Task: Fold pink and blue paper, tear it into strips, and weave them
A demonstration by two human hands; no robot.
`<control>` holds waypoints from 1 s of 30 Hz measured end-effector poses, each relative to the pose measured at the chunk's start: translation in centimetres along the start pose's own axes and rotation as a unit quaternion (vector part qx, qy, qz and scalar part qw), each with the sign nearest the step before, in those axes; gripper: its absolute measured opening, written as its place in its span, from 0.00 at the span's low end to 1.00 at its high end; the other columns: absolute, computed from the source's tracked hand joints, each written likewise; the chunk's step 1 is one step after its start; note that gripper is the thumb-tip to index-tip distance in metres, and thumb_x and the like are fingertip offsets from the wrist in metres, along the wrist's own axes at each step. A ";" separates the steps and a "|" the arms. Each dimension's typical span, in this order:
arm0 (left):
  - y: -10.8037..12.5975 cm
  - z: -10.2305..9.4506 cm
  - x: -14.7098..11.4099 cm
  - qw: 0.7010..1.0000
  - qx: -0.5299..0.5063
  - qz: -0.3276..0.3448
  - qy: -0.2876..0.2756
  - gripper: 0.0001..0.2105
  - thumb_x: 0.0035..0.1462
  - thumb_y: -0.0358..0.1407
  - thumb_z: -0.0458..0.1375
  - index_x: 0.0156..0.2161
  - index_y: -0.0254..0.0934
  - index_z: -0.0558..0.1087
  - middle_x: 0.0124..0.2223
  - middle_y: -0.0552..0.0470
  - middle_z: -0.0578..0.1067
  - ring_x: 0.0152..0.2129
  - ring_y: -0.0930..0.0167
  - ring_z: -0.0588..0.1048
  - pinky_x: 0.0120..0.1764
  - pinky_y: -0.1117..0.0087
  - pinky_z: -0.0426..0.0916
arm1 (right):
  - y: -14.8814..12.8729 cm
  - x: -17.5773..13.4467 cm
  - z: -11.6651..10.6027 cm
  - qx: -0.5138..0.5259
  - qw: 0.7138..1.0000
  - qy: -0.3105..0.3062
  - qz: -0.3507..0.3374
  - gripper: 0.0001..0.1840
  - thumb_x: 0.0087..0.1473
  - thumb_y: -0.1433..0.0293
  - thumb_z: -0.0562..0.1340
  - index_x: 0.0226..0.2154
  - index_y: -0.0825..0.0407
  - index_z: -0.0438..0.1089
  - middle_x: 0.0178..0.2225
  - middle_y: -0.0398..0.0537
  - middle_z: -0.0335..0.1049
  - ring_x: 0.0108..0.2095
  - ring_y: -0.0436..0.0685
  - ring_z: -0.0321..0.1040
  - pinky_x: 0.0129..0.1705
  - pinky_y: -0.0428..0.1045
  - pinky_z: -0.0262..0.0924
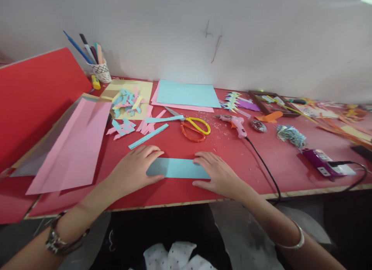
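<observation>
A light blue strip of paper [180,168] lies lengthwise near the front of the red table. My left hand [139,167] grips its left end, fingers over the far edge and thumb at the near edge. At the opposite end, my right hand [216,171] holds the strip the same way, covering that end. Just beyond are scissors [193,128] with red and yellow handles, partly under a narrow blue paper strip [164,119]. Another narrow blue strip [148,136] rests closer to my left hand.
Pink paper sheets [75,146] lie at the left by a red board [37,103]. Paper scraps [128,101], blue sheets [188,93] and a pen cup [101,72] stand toward the wall. A pink glue gun [236,123] trails its cord on the right, near a purple power strip [319,161].
</observation>
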State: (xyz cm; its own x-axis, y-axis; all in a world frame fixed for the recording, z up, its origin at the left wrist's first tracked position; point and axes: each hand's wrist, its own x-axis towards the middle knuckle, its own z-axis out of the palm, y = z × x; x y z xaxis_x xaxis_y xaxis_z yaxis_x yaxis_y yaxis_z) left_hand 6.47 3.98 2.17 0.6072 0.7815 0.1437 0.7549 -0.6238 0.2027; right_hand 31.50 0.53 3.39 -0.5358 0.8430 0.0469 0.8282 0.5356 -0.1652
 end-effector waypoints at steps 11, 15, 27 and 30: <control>-0.4 0.4 0.0 0.999 -0.044 0.016 -0.020 0.20 0.48 0.46 0.55 0.46 0.40 0.66 0.40 0.49 0.68 0.40 0.65 0.66 0.41 0.63 0.62 | -0.5 0.8 -0.4 0.003 0.999 -0.012 0.029 0.19 0.48 0.65 0.59 0.44 0.53 0.63 0.43 0.53 0.63 0.42 0.59 0.58 0.43 0.56 0.53; 0.0 0.4 -0.4 0.998 -0.004 0.047 0.037 0.17 0.51 0.45 0.53 0.44 0.39 0.66 0.42 0.47 0.67 0.40 0.64 0.66 0.40 0.63 0.61 | -0.8 0.5 -0.1 -0.021 0.999 0.038 0.012 0.14 0.48 0.67 0.60 0.40 0.54 0.65 0.43 0.53 0.63 0.41 0.58 0.58 0.41 0.53 0.51; 1.0 -1.7 -0.5 0.974 0.122 0.149 0.121 0.10 0.52 0.24 0.44 0.26 0.35 0.64 0.35 0.47 0.71 0.30 0.68 0.70 0.32 0.66 0.66 | -0.9 0.8 -0.1 -0.166 0.954 0.211 -0.134 0.14 0.54 0.79 0.50 0.24 0.54 0.66 0.31 0.48 0.70 0.33 0.51 0.61 0.38 0.47 0.52; 1.2 -0.6 -0.9 0.987 0.094 0.122 0.054 0.08 0.51 0.26 0.46 0.32 0.35 0.67 0.43 0.44 0.70 0.36 0.66 0.70 0.36 0.65 0.67 | -0.8 0.6 0.7 -0.158 0.965 0.146 -0.151 0.12 0.55 0.77 0.50 0.29 0.54 0.68 0.34 0.49 0.70 0.35 0.52 0.63 0.37 0.47 0.54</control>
State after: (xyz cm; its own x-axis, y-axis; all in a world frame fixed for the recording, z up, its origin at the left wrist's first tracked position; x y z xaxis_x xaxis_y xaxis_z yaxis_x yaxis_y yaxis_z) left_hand 6.63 2.52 2.87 0.7538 0.5992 0.2698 0.6289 -0.7769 -0.0315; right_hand 30.39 0.63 2.83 -0.7289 0.6000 0.3297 0.6757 0.7079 0.2055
